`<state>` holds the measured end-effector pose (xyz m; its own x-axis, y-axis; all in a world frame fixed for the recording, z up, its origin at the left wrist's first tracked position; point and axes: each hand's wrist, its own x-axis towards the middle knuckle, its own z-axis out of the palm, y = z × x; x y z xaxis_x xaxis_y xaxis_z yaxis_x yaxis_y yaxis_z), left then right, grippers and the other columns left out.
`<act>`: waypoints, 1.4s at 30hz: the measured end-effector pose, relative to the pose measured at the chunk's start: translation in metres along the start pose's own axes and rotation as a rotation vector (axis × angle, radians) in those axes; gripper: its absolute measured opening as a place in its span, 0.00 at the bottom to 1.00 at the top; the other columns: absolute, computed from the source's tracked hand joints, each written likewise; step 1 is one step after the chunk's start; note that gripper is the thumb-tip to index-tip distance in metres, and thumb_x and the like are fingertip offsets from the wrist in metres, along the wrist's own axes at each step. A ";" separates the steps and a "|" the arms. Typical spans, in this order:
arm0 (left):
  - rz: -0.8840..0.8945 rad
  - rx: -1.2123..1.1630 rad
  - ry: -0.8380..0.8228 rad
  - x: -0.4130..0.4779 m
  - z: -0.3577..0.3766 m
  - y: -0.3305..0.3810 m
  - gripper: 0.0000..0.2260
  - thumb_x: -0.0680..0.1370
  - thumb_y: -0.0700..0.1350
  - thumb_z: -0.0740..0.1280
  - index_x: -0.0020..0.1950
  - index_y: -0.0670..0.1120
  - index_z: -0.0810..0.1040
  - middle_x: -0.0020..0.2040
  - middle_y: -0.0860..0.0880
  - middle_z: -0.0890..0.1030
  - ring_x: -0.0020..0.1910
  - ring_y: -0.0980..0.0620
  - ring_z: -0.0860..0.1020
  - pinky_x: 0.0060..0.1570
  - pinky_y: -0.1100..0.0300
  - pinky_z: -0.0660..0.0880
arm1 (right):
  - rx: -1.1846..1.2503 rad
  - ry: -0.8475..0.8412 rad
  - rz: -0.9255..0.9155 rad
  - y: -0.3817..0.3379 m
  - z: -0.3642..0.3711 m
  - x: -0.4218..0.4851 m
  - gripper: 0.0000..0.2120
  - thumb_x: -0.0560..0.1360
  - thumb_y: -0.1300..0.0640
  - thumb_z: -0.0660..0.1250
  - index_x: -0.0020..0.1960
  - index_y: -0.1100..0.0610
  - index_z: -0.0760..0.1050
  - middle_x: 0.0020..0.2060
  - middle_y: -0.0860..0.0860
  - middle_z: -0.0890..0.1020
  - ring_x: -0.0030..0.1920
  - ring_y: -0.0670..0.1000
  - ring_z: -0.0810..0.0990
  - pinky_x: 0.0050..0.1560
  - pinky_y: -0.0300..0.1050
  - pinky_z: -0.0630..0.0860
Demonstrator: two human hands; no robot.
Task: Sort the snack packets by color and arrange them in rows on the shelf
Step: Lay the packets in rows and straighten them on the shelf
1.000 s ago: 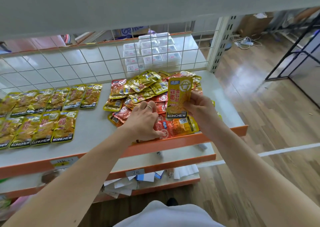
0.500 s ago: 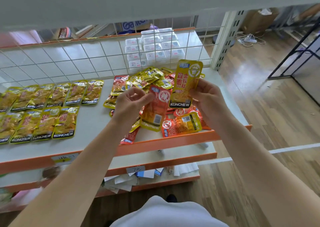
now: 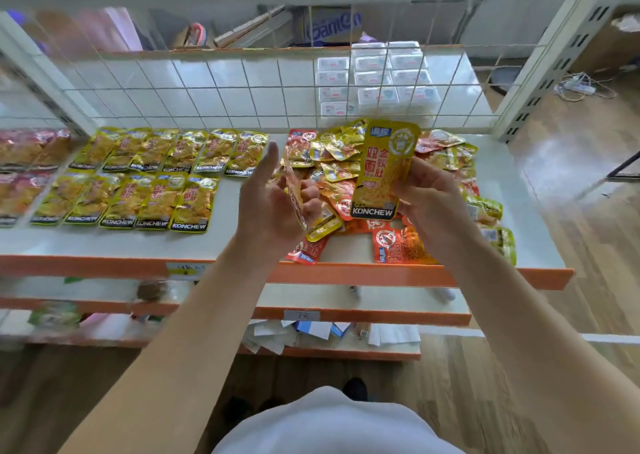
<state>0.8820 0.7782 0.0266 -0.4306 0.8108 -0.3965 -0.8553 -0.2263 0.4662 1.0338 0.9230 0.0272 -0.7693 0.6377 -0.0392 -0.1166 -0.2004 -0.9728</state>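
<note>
Separating colours over the shelf's (image 3: 104, 242) front edge: right hand (image 3: 429, 197) pinches yellow packet (image 3: 384, 169); left hand (image 3: 273, 204) pinches red packet (image 3: 293, 194).

Yellow rows (image 3: 149, 176) lay on the shelf (image 3: 104, 242) beside a mixed pile (image 3: 332, 152), yellow packet (image 3: 384, 169) and red packet (image 3: 294, 195) held above it.

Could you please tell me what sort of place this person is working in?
Probably a small shop or its stockroom. The tiered shelf has orange edges with a handwritten price label, a wire grid backs it, and identical yellow snack packets lie in rows like stock.
</note>
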 end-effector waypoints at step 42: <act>0.388 0.871 0.260 -0.110 -0.193 0.182 0.09 0.77 0.43 0.74 0.56 0.45 0.82 0.47 0.47 0.86 0.46 0.48 0.85 0.49 0.49 0.83 | -0.188 0.259 0.127 0.081 0.265 -0.031 0.07 0.76 0.67 0.69 0.51 0.59 0.83 0.47 0.55 0.87 0.49 0.57 0.86 0.53 0.51 0.83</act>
<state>0.7183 0.5431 0.0022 -0.7757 0.5967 -0.2056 -0.1752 0.1094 0.9784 0.8816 0.6903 0.0106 -0.5825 0.7890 -0.1956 0.1063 -0.1646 -0.9806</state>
